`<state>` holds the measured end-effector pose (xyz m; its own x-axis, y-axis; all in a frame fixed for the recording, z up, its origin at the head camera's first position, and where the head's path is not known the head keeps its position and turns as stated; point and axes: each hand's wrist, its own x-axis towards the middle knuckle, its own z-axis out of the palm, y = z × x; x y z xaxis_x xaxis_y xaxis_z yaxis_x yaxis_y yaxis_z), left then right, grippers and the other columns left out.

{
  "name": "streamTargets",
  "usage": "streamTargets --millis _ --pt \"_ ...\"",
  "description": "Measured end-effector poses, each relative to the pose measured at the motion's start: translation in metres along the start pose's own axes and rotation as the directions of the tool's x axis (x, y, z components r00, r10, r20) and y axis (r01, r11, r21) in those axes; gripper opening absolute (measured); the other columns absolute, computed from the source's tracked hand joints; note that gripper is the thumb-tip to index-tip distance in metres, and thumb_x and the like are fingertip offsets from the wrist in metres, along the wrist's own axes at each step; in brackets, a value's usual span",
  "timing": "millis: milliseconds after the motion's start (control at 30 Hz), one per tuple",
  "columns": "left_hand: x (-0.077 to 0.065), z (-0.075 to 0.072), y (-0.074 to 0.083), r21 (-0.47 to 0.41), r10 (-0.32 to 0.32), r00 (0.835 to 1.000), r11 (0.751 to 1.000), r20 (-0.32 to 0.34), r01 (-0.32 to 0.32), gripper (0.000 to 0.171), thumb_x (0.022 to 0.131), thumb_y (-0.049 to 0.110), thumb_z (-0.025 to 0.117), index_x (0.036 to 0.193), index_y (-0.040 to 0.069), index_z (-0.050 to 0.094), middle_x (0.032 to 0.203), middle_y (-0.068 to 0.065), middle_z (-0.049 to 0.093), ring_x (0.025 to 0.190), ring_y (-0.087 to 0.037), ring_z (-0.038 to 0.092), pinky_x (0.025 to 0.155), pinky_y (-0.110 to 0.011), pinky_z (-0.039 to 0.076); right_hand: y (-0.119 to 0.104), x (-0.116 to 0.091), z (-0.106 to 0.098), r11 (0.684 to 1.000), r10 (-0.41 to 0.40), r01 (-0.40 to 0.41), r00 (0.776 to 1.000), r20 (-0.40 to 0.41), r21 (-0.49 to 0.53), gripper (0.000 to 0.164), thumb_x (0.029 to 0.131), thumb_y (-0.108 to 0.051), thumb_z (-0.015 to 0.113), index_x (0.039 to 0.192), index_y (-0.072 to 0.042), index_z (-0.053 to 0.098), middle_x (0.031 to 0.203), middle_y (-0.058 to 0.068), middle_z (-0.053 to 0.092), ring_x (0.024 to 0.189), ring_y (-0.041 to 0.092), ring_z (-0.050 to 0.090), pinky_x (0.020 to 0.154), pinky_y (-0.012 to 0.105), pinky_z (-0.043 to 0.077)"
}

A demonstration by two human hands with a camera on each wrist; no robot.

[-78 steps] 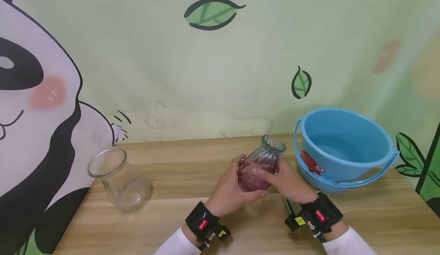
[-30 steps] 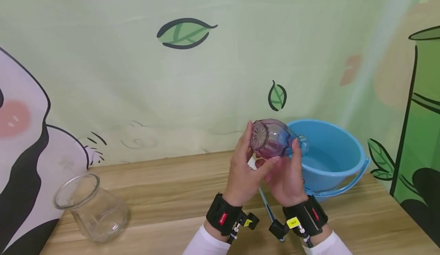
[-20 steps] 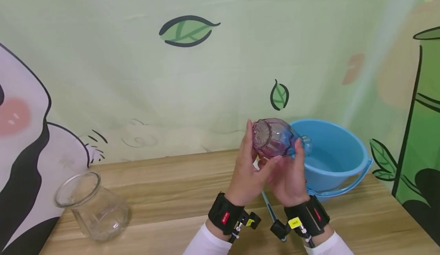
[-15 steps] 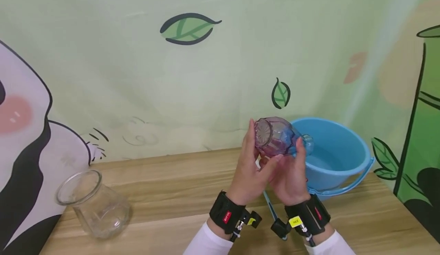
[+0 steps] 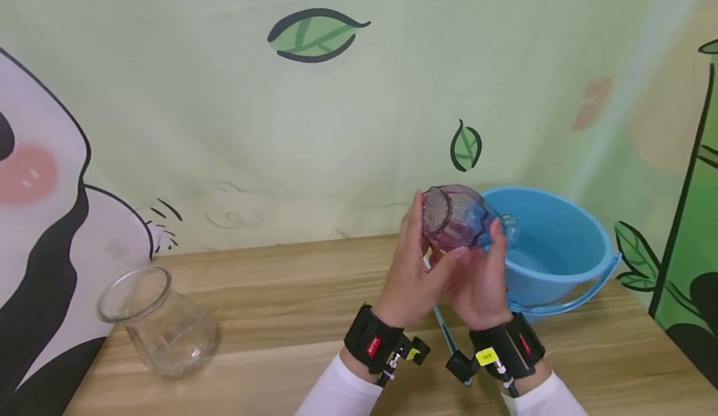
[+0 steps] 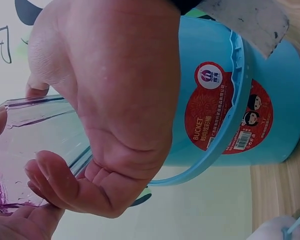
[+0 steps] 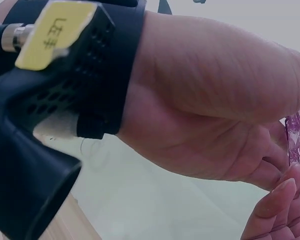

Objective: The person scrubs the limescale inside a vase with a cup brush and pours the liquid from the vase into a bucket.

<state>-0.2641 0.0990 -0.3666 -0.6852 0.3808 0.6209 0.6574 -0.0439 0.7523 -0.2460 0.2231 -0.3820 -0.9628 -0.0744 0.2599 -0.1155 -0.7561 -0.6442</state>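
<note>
Both of my hands hold a faceted glass vase (image 5: 457,219), purple at its base and blue toward the neck. It lies tilted on its side in the air, its patterned base turned left and its mouth pointing right, in front of the bucket's opening. My left hand (image 5: 406,272) grips the base end, thumb toward me. My right hand (image 5: 479,282) supports it from below and behind, its thumb up near the neck. In the left wrist view, the right hand (image 6: 120,95) shows in front of the bucket. The right wrist view shows the left hand (image 7: 205,100) close up; little of the vase is visible there.
A light-blue plastic bucket (image 5: 561,275) with its handle down stands at the right. Its red label (image 6: 210,105) faces the left wrist camera. At the left stands a clear glass jar (image 5: 174,335). Under my hands lies a thin blue-handled stick (image 5: 445,332) with a whitish head.
Since the earliest frame, my hands have raised the vase and turned it from mouth-up to sideways, mouth toward the bucket. Over the last second they keep nearly the same hold; the head view shifts slightly.
</note>
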Motion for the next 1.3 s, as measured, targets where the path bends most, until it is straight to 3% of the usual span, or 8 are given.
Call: streamTargets --millis 100,333,467,633,833,933,1100,1300 --pt "0.000 0.000 0.000 -0.002 -0.008 1.000 1.000 0.008 0.008 0.094 0.092 0.016 0.065 0.155 0.031 -0.004 0.155 0.006 0.014 0.133 -0.014 0.026 0.103 -0.042 0.040 0.000 0.000 0.000 1.000 -0.005 0.005 1.000 0.002 0.002 0.071 0.092 -0.069 0.037 0.150 -0.031 0.024 0.143 0.006 0.038 0.121 0.022 0.042 0.086 0.030 0.050" --pt "0.000 -0.008 0.034 0.012 0.017 1.000 1.000 0.012 -0.017 0.090 0.093 0.004 0.061 0.155 0.016 -0.002 0.151 -0.019 0.019 0.132 -0.018 0.030 0.104 -0.048 0.039 -0.002 -0.001 0.002 1.000 0.016 -0.016 1.000 0.017 0.019 0.068 0.094 -0.066 0.034 0.151 -0.030 0.021 0.141 0.005 0.041 0.117 0.021 0.045 0.081 0.031 0.052" --pt "0.000 -0.009 0.037 0.022 0.010 1.000 1.000 0.017 -0.011 0.089 0.092 0.004 0.062 0.155 0.014 -0.001 0.151 -0.019 0.019 0.132 -0.018 0.031 0.104 -0.049 0.038 -0.002 -0.001 0.002 0.999 0.015 -0.016 1.000 0.018 0.035 0.069 0.094 -0.066 0.035 0.151 -0.029 0.022 0.138 0.005 0.044 0.112 0.020 0.049 0.079 0.029 0.054" --pt "0.000 -0.010 0.032 0.050 0.014 1.000 0.999 0.013 -0.015 0.090 0.091 0.006 0.064 0.155 0.012 0.001 0.151 -0.018 0.022 0.131 -0.018 0.032 0.104 -0.048 0.039 -0.001 -0.002 0.002 1.000 0.012 -0.012 1.000 0.006 0.028 0.069 0.094 -0.066 0.035 0.150 -0.028 0.022 0.134 0.005 0.047 0.107 0.019 0.052 0.076 0.027 0.055" --pt "0.002 -0.012 0.009 0.091 -0.005 1.000 0.996 -0.027 0.008 0.093 0.086 0.018 0.074 0.153 0.021 0.010 0.146 -0.007 0.032 0.127 -0.011 0.038 0.102 -0.037 0.042 0.000 -0.002 0.004 0.999 0.001 -0.001 1.000 -0.002 -0.036 0.068 0.094 -0.066 0.032 0.149 -0.026 0.024 0.128 0.006 0.053 0.097 0.019 0.058 0.074 0.027 0.056" --pt "0.002 -0.016 0.005 0.089 -0.011 0.999 0.996 -0.041 0.014 0.091 0.084 0.024 0.077 0.152 0.022 0.015 0.144 -0.001 0.036 0.122 -0.010 0.043 0.096 -0.032 0.047 0.002 -0.002 0.006 0.997 -0.005 0.005 1.000 0.005 -0.079 0.069 0.094 -0.067 0.031 0.148 -0.024 0.026 0.122 0.006 0.057 0.092 0.020 0.062 0.069 0.026 0.057" --pt "-0.005 -0.028 0.007 0.097 -0.106 0.992 0.989 -0.063 0.111 0.093 0.080 0.035 0.079 0.150 0.024 0.019 0.139 0.000 0.044 0.114 -0.010 0.050 0.085 -0.032 0.054 0.006 -0.003 0.010 0.990 -0.005 0.008 1.000 0.028 -0.138 0.064 0.097 -0.062 0.032 0.146 -0.022 0.024 0.129 0.007 0.053 0.103 0.021 0.060 0.071 0.025 0.056" --pt "-0.023 -0.051 0.001 0.079 -0.241 0.969 0.966 -0.048 0.244 0.103 0.073 0.039 0.085 0.151 0.030 0.018 0.133 -0.002 0.048 0.110 -0.014 0.053 0.090 -0.038 0.052 0.016 -0.008 0.017 0.945 0.016 -0.016 1.000 -0.004 -0.327 0.050 0.103 -0.049 0.032 0.143 -0.020 0.026 0.134 0.008 0.046 0.109 0.021 0.055 0.075 0.023 0.055"
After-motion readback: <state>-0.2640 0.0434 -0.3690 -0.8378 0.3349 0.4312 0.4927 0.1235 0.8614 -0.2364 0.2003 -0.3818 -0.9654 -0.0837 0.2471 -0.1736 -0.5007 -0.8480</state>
